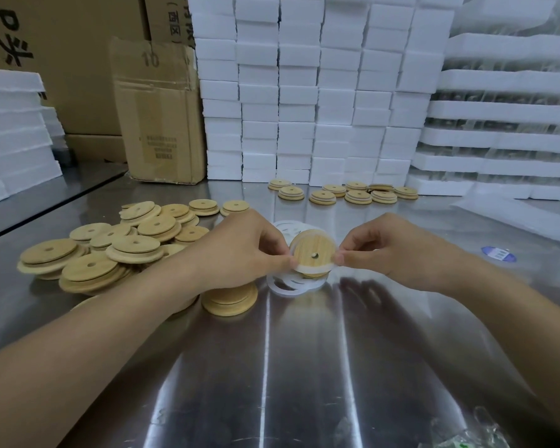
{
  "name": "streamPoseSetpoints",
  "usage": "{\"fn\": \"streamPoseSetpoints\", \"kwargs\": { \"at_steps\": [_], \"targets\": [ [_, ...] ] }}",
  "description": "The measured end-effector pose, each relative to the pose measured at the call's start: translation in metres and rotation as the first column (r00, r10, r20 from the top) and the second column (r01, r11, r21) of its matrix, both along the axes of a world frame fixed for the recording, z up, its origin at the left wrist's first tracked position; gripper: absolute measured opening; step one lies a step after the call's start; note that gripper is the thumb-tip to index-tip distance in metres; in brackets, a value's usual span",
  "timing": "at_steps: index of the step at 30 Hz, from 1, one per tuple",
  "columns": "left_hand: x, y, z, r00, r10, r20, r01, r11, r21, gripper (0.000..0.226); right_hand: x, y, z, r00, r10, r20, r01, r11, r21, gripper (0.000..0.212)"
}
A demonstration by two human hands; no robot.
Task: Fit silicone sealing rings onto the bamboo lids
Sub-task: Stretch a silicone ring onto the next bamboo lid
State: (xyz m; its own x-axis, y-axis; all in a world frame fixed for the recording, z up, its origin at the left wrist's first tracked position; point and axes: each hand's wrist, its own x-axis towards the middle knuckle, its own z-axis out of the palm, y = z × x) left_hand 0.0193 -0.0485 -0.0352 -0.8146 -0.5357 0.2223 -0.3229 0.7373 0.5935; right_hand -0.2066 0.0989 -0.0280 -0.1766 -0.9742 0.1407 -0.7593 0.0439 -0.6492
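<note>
Left hand [240, 250] and right hand [388, 250] pinch bamboo lid [312, 248], face seemingly camera-ward.

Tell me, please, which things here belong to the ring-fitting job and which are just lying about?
Job: held lid, left hand, right hand, white rings, lid pile, back row of lids.
Lying about: cardboard box, foam blocks, blue sticker.

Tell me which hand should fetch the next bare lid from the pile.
Left, probably. The left hand is next to the pile of bare lids; the right hand pinches the held lid on the side away from that pile.
</note>
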Motion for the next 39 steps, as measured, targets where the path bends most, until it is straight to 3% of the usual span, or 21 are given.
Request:
{"fn": "streamPoseSetpoints", "kwargs": {
  "at_steps": [6, 16, 21, 29, 39],
  "targets": [
    [0.002, -0.005, -0.001, 0.998, -0.061, -0.022, 0.062, 0.995, 0.076, 0.010, -0.001, 0.000, 0.000, 1.000, 0.007, 0.029, -0.007, 1.000, 0.000, 0.017],
    [0.001, -0.015, -0.007, 0.994, -0.103, -0.042, 0.104, 0.994, 0.020, 0.009, -0.005, 0.000, -0.004, 0.991, 0.093, 0.093, -0.087, 0.994, -0.069, 0.006],
    [0.002, -0.016, -0.007, 0.993, -0.105, -0.052, 0.107, 0.994, 0.024, 0.009, -0.004, -0.001, -0.008, 0.990, 0.061, 0.128, -0.052, 0.996, -0.076, 0.007],
    [-0.003, -0.006, -0.011, 0.996, -0.029, -0.082, 0.034, 0.997, 0.066, 0.016, 0.002, -0.003, -0.011, 0.983, -0.059, 0.173, 0.059, 0.998, 0.007, 0.025],
    [-0.004, -0.003, -0.009, 0.996, 0.084, -0.033, -0.079, 0.988, 0.133, 0.022, 0.012, -0.003, -0.008, 0.977, -0.059, 0.207, 0.065, 0.998, -0.022, 0.018]
  ]
}}
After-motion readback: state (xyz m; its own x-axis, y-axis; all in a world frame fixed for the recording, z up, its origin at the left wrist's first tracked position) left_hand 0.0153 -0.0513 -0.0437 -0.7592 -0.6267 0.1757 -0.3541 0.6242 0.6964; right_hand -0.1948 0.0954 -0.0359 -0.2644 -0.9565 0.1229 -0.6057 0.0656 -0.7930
